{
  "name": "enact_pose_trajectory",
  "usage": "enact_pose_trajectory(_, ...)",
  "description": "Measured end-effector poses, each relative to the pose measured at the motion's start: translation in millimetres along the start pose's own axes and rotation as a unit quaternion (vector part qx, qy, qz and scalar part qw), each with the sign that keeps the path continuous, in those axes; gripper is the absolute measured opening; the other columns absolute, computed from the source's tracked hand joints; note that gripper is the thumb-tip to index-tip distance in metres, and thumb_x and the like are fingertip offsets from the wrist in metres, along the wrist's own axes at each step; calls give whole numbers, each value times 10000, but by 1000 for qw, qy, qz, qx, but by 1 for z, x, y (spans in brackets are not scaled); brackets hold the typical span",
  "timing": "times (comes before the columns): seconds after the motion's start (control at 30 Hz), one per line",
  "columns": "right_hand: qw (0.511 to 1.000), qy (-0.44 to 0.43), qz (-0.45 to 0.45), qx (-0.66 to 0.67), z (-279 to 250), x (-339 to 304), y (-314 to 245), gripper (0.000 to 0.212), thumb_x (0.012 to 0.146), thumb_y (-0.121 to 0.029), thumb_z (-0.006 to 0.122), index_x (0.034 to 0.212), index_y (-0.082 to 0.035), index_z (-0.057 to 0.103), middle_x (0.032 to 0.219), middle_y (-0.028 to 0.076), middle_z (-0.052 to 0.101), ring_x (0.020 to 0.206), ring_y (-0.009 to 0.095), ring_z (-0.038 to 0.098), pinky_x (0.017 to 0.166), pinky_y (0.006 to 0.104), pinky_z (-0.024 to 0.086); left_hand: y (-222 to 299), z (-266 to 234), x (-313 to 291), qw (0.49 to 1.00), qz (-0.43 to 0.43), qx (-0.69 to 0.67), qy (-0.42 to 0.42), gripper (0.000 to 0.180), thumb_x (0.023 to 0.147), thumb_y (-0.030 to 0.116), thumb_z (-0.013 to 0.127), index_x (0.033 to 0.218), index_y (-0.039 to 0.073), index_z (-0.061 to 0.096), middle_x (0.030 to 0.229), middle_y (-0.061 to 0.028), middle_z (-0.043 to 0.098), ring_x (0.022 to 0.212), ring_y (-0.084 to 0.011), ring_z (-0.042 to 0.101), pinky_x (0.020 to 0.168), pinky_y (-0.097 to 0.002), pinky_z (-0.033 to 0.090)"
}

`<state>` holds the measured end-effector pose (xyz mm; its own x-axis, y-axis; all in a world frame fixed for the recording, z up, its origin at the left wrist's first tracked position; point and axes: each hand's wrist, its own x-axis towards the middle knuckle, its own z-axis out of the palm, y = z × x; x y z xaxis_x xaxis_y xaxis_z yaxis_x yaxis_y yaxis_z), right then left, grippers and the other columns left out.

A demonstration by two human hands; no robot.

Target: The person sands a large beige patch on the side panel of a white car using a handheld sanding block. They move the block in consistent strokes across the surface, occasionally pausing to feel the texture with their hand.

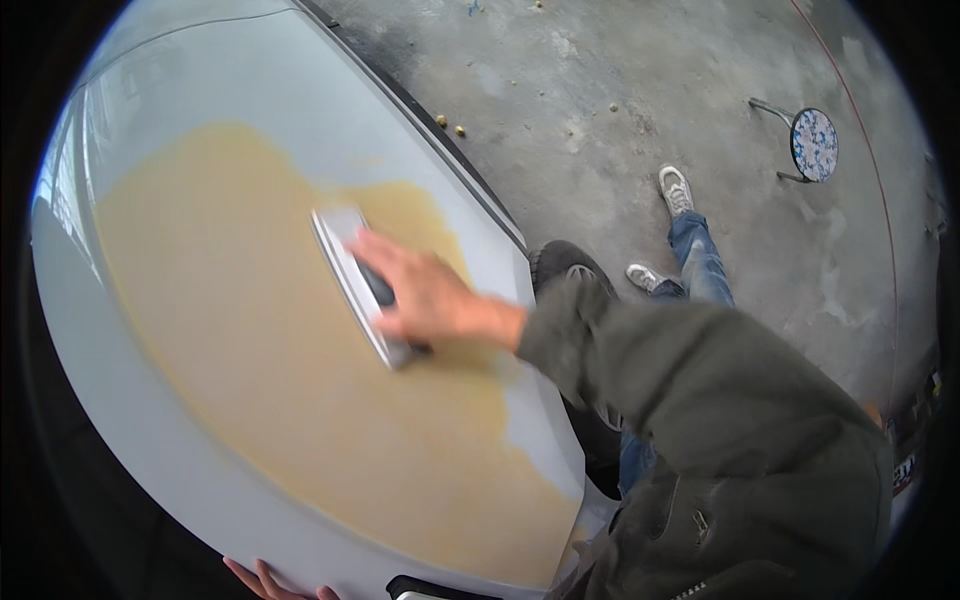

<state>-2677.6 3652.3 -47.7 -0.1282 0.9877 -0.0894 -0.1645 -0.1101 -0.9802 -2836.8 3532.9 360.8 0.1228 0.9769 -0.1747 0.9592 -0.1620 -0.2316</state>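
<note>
My right hand [428,292] is wrapped over the dark grip of a long, flat sanding block [345,270], slightly blurred by motion. The block's pale base lies against a broad yellowish patch of filler [230,300] on a white car body panel [290,75]. At the bottom edge of the view, the spread fingertips of my left hand [272,582] rest on the panel's near rim. They hold nothing that I can see; the rest of that hand is out of view.
A dark trim strip [440,140] runs along the panel's right side. Another person's jeans [702,262] and light sneakers [676,190] show on the concrete floor [590,60]. A round patterned stool [815,145] and a thin red line [868,125] are farther right.
</note>
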Motion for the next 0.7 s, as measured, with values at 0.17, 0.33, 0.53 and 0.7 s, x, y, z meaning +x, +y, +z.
enact_pose_trajectory(0.17, 993, -112, -17, 24, 0, -111, -65, 941, 655, -166, 725, 1539, -96, 408, 1644, 198, 301, 1121, 368, 685, 789, 430, 609, 7, -2, -7, 1000, -17, -2, 4, 788, 966, 548, 612, 1551, 77, 376, 1670, -281, 126, 1527, -457, 182, 1191, -626, 216)
enact_pose_trajectory(0.33, 997, -63, -38, -14, -5, 33, -21, 931, 677, -207, 699, 1550, -110, 392, 1641, 208, 308, 1156, 366, 654, 840, 428, 585, 6, 1, -1, 1000, -19, -11, 3, 794, 961, 534, 625, 1550, 65, 370, 1669, -283, 120, 1524, -461, 182, 1194, -622, 222)
enact_pose_trajectory(0.53, 995, -68, -73, -9, -3, -24, -33, 946, 649, -199, 697, 1545, -112, 406, 1625, 201, 342, 1017, 371, 695, 793, 437, 589, 11, -7, 5, 1000, -16, 14, -18, 796, 971, 514, 613, 1568, 69, 331, 1668, -285, 112, 1523, -458, 186, 1194, -610, 236)
enact_pose_trajectory(0.7, 988, -153, -19, -3, -11, -25, -35, 920, 655, -229, 718, 1521, -113, 430, 1611, 193, 370, 1113, 382, 673, 860, 451, 589, 17, -7, -8, 999, -25, 26, -30, 791, 981, 510, 600, 1580, 79, 313, 1666, -284, 115, 1521, -455, 191, 1191, -609, 249)
